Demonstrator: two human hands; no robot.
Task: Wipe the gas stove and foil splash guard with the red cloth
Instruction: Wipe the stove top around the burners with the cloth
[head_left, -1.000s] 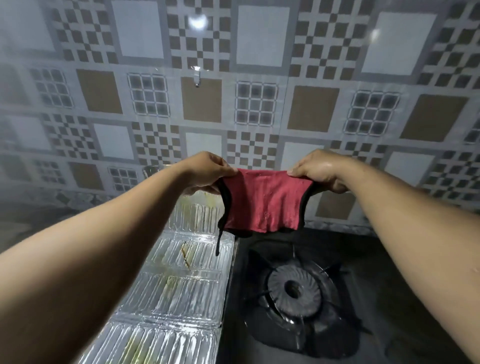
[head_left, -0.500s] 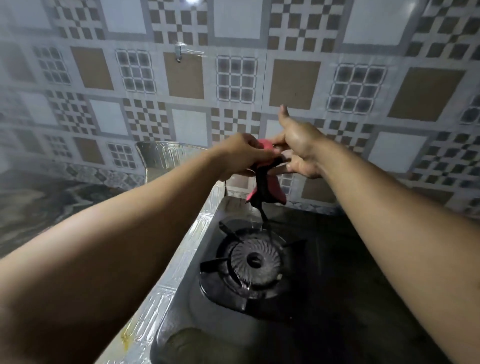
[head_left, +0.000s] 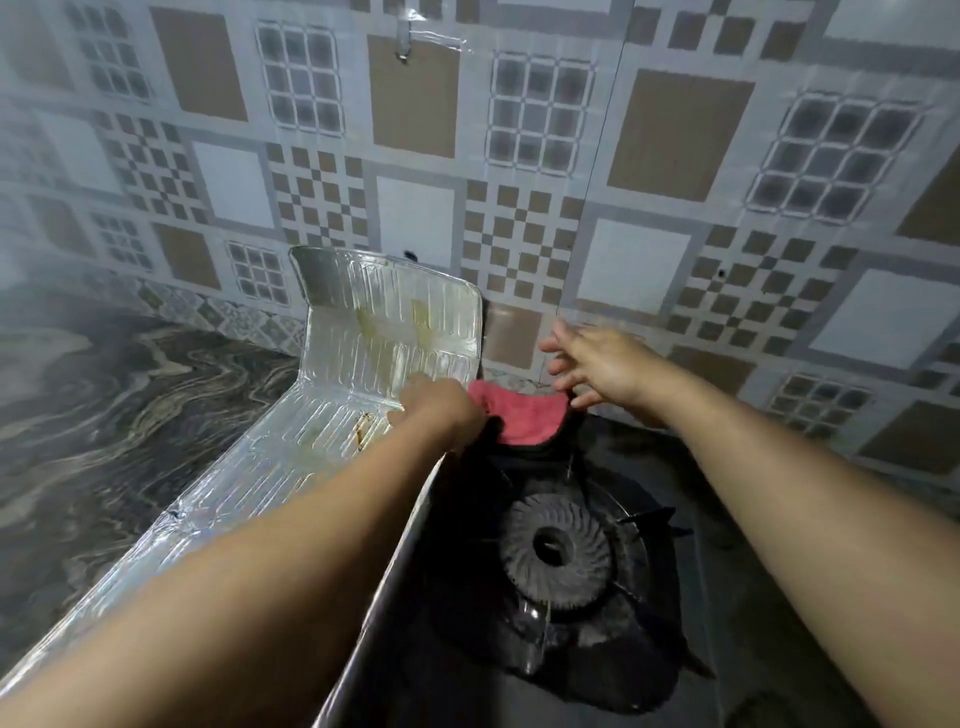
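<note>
The red cloth (head_left: 522, 415) with a dark edge lies on the far left corner of the black gas stove (head_left: 737, 597), behind the round burner (head_left: 556, 551). My left hand (head_left: 441, 410) grips the cloth's left end, close against the foil splash guard (head_left: 363, 353). The guard stands along the stove's left side, ribbed and silver with yellowish grease stains. My right hand (head_left: 597, 366) hovers just above the cloth's right end with fingers spread, holding nothing.
A patterned tile wall (head_left: 649, 156) rises right behind the stove. A dark marbled counter (head_left: 104, 405) stretches left of the foil guard. A small metal hook (head_left: 402, 39) is fixed high on the wall.
The cloth went from spread between both hands in the air to bunched, then down onto the stove's back left corner. My right hand has let go and opened.
</note>
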